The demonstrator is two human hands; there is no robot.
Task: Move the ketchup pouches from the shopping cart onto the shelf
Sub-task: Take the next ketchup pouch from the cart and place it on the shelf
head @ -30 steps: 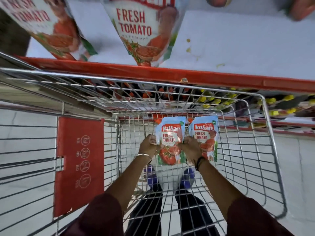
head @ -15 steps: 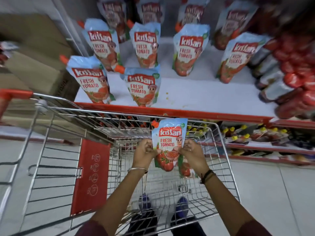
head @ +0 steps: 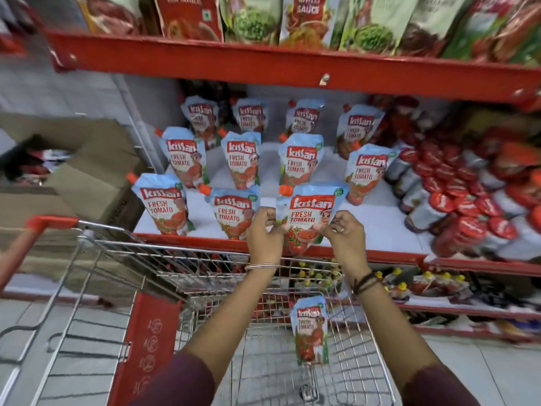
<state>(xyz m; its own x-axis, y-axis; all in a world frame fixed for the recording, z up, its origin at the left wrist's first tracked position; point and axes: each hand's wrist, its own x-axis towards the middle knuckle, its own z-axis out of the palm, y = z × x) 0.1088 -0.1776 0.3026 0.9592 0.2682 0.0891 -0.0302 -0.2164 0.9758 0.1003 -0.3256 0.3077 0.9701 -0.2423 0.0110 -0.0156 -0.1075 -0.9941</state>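
Observation:
A light-blue ketchup pouch (head: 309,213) with an orange cap is held upright over the front edge of the white shelf (head: 377,230). My left hand (head: 263,231) pinches its left side and my right hand (head: 345,232) pinches its right side. Several matching pouches (head: 234,213) stand in rows on the shelf behind and to the left. One more pouch (head: 310,332) stands inside the wire shopping cart (head: 187,276), leaning against its far wall below my hands.
Red-capped bottles (head: 465,206) lie stacked on the right of the shelf. A red shelf edge (head: 263,63) with sauce packs above hangs overhead. Cardboard boxes (head: 87,177) sit at the left. The cart's red handle (head: 44,224) and red flap (head: 146,347) are at left.
Both hands lifted one pouch out of the cart up to the shelf's front edge. The view tilted up from the cart to the shelves. The second pouch stayed in the cart.

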